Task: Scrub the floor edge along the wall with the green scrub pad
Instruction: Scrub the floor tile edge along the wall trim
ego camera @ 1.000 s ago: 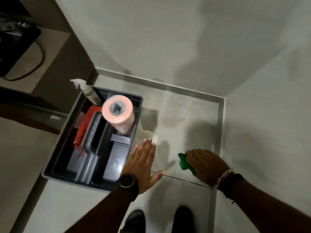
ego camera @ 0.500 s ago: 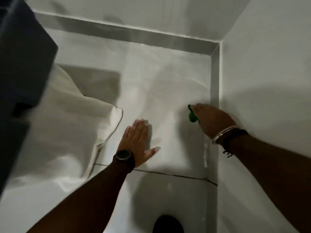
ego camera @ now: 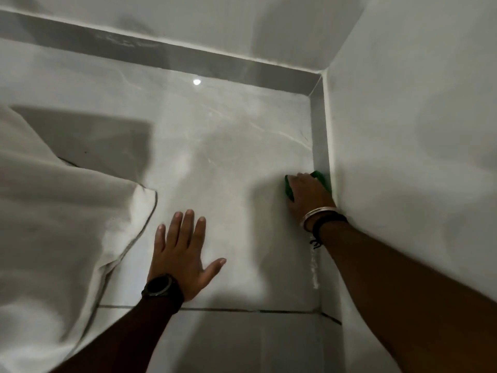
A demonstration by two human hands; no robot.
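Observation:
My right hand (ego camera: 309,195) presses the green scrub pad (ego camera: 321,178) onto the floor where the pale tiles meet the grey skirting (ego camera: 318,135) of the right wall. The pad shows only as green edges around my fingers. A metal bangle and dark bands sit on that wrist. My left hand (ego camera: 183,251), wearing a black watch, lies flat on the floor tile with its fingers spread and holds nothing.
A white cloth (ego camera: 53,224) lies crumpled on the floor at the left. The right wall (ego camera: 416,130) and the far wall (ego camera: 215,22) meet in a corner at the upper right. A dark grout line (ego camera: 242,310) crosses the floor near me.
The view has come closer to the floor; the grey caddy has left the frame. My right hand has slid the pad rightward against the skirting. My left hand stays flat on the tile.

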